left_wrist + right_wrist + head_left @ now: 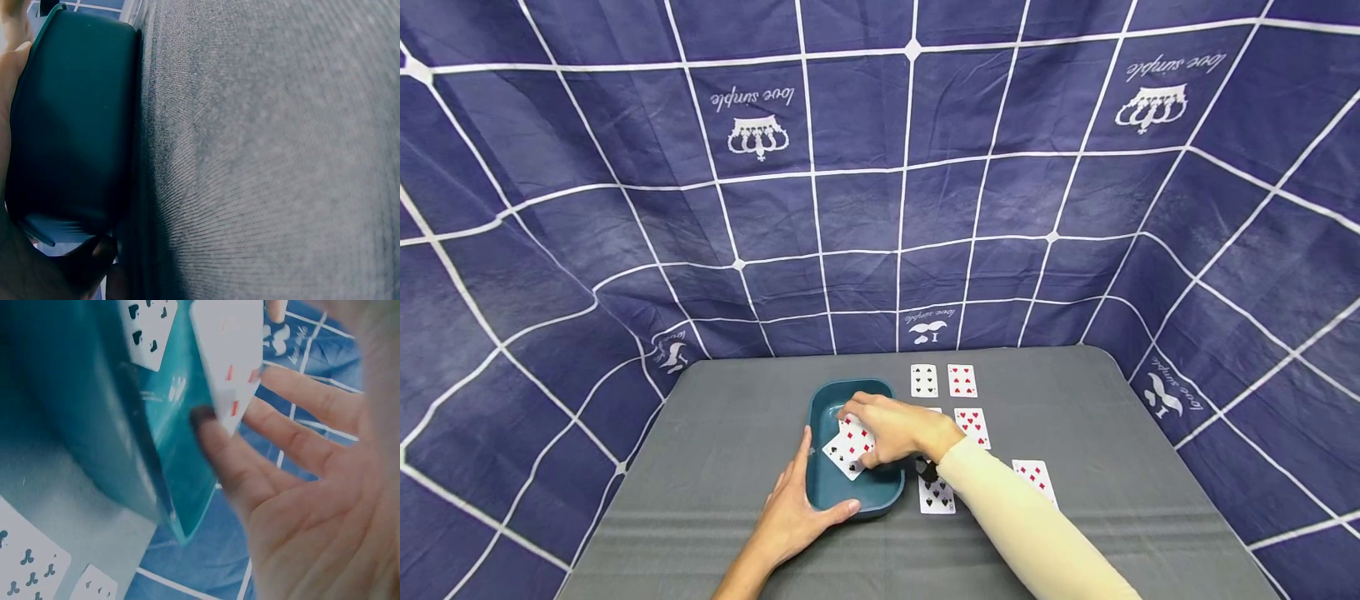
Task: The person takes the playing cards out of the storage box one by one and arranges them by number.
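A teal tray (822,487) stands on the grey table. My left hand (790,512) holds its near left corner, thumb over the near rim and fingers along the left wall; the left wrist view shows the tray's outer side (75,112) close up. Inside the tray, my right hand (898,425) pinches a red diamond playing card (852,431) between thumb and fingers. Beneath that card lies a black-suited playing card (837,454), partly covered. In the right wrist view the diamond card (228,356) is tilted over the tray, with a spade card (149,331) beside it.
To the tray's right lie several face-up cards: a black one (924,381) and a heart card (962,381) at the back, another heart card (973,427), a black one (937,498) and a diamond card (1033,477). The right forearm partly covers some. Blue checked cloth (865,208) hangs around the table.
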Demonstrator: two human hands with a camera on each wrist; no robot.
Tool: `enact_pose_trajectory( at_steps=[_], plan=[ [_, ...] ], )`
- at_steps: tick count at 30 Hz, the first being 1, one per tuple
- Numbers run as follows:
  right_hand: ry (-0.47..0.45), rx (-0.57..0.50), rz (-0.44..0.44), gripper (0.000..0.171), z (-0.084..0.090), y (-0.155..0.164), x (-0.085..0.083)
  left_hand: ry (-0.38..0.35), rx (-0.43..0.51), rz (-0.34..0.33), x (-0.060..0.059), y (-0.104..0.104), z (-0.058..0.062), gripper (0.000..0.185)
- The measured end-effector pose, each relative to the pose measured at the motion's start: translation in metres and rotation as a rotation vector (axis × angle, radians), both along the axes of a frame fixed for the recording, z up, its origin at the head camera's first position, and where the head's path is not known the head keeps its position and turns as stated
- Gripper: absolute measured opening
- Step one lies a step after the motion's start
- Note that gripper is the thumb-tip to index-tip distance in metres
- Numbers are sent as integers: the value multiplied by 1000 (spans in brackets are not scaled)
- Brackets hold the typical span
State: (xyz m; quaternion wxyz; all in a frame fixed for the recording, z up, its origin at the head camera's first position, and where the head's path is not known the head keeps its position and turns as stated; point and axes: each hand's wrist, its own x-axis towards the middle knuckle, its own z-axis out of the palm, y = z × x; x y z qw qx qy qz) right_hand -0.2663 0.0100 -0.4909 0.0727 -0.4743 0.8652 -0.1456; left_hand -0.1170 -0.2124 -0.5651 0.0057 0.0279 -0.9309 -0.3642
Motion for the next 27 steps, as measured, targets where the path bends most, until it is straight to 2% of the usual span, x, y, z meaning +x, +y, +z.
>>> enact_pose_trajectory(
  at_steps=[6,10,18,27],
  plan=[
    [-40,-94,-27,64,7,17,-1,4,-3,2,0,0,1,150],
    [-33,-136,-20,59,8,27,-3,-2,2,0,-1,0,2,150],
    [-2,-179,-18,57,7,47,-9,5,-3,-2,0,0,3,151],
    [-8,-222,-68,55,9,70,-14,2,-4,0,-1,-1,3,150]
  ],
)
